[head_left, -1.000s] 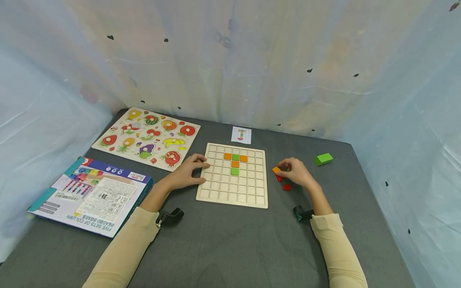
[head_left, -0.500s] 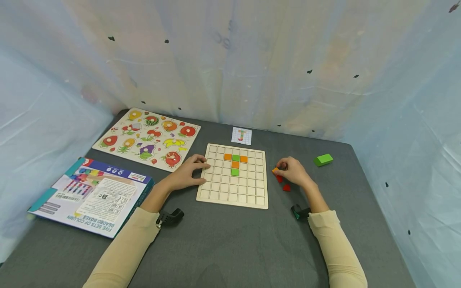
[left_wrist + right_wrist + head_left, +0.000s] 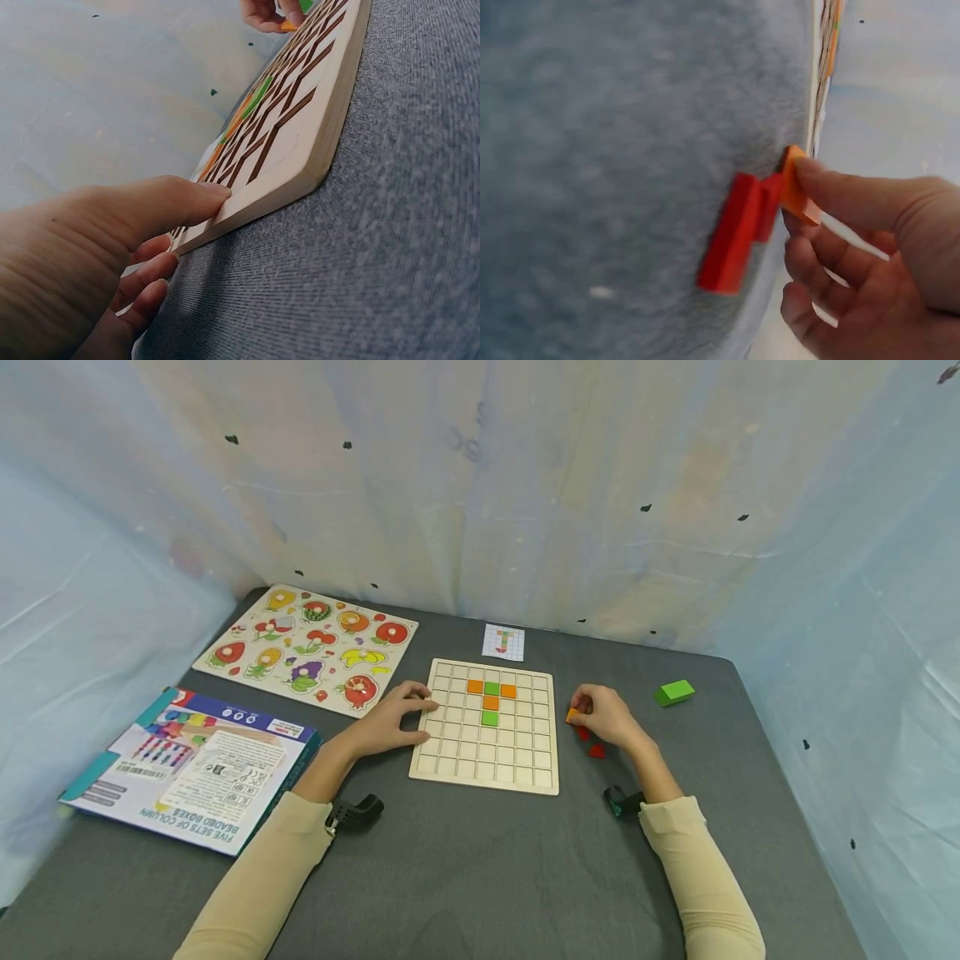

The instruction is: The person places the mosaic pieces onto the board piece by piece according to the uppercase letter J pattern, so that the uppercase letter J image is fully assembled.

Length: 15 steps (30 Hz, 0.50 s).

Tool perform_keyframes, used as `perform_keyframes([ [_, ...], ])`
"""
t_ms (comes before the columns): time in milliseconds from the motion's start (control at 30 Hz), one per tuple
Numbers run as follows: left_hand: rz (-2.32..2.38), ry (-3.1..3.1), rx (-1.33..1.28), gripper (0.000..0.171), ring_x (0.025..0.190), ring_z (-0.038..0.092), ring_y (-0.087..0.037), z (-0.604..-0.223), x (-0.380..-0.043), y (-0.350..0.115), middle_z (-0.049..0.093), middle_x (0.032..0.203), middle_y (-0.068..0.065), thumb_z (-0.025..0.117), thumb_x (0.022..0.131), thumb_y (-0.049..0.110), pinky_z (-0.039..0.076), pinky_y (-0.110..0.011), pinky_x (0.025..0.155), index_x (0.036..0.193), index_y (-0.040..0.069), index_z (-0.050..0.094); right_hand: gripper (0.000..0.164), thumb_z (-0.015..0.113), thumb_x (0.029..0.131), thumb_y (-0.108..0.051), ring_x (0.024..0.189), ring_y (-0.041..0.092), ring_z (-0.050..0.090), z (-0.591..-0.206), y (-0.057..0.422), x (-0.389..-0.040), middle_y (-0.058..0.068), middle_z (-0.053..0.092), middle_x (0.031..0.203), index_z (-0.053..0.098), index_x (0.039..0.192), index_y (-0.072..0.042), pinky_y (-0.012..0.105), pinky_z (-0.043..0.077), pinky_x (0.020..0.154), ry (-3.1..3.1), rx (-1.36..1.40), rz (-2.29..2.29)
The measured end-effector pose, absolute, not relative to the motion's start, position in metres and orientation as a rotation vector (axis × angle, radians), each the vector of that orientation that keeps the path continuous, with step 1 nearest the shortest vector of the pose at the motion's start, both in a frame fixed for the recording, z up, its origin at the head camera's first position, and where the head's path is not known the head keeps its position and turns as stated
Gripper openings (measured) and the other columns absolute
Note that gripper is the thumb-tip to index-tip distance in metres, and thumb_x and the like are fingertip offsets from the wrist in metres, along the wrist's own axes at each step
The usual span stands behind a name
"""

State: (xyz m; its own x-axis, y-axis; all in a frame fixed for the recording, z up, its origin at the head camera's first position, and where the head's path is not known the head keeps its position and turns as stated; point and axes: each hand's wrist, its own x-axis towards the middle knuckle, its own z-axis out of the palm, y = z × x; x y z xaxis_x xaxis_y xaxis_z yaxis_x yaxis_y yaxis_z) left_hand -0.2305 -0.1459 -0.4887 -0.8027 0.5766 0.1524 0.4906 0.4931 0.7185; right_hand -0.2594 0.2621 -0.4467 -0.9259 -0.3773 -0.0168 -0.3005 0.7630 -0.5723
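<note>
A: Where is the orange block (image 3: 795, 184)?
B: At the right hand (image 3: 606, 717), low over the tabletop (image 3: 495, 868), just beyond the right edge of the wooden grid board (image 3: 483, 783).

A: And how does that grip stand?
B: Pinching the orange block between thumb and fingertips. The right wrist view shows the thumb on one face and the remaining fingers bent below.

A: What lies close by?
B: Two red pieces, a nearer one (image 3: 597, 751) and a farther one (image 3: 583, 734) right by the fingers. Whether the farther one touches the orange block cannot be told.

A: What does the grid board carry?
B: Orange, green and orange tiles (image 3: 508, 692) side by side towards the far edge, then an orange and a green one below the middle tile.

A: The left hand (image 3: 388, 720)?
B: Its thumb and fingers are spread along the board's left edge, the thumb resting on the rim.

A: Farther out?
B: A patterned card (image 3: 503, 642) lies behind the board and a green block (image 3: 674, 692) well off to the right. On the left are a fruit puzzle (image 3: 330, 675) and, nearer the person, a printed box (image 3: 112, 743). Pale sheeting (image 3: 465, 510) hangs behind.
</note>
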Motion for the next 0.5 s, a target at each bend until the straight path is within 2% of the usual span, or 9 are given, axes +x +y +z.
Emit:
perform_keyframes([
  [133, 1.202, 2.625, 0.935, 0.051, 0.13, 0.039, -0.036, -0.488, -0.23, -0.146, 0.041, 0.141, -0.018, 0.074, 0.09, 0.02, 0.034, -0.056, 0.104, 0.136, 0.002, 0.06, 0.013, 0.075, 0.087, -0.002, 0.077, 0.022, 0.057, -0.442, 0.25, -0.258, 0.009, 0.063, 0.087, 0.067, 0.098, 0.0, 0.039, 0.047, 0.07, 2.811, -0.615, -0.927],
  [333, 1.19, 2.641, 0.931, 0.051, 0.129, 0.04, -0.035, -0.489, -0.23, -0.147, 0.042, 0.14, -0.018, 0.075, 0.089, 0.021, 0.035, -0.056, 0.104, 0.135, 0.002, 0.061, 0.014, 0.067, 0.093, 0.002, 0.082, 0.024, 0.059, -0.437, 0.213, -0.25, 0.012, 0.065, 0.097, 0.067, 0.107, 0.003, 0.037, 0.049, 0.072, 2.645, -0.786, -1.132],
  [500, 1.195, 2.637, 0.933, 0.051, 0.129, 0.04, -0.035, -0.489, -0.231, -0.147, 0.042, 0.14, -0.018, 0.075, 0.089, 0.02, 0.035, -0.056, 0.104, 0.135, 0.002, 0.061, 0.015, 0.066, 0.093, 0.002, 0.082, 0.022, 0.058, -0.439, 0.181, -0.243, 0.012, 0.065, 0.095, 0.068, 0.108, 0.004, 0.032, 0.047, 0.071, 2.494, -0.928, -1.176],
])
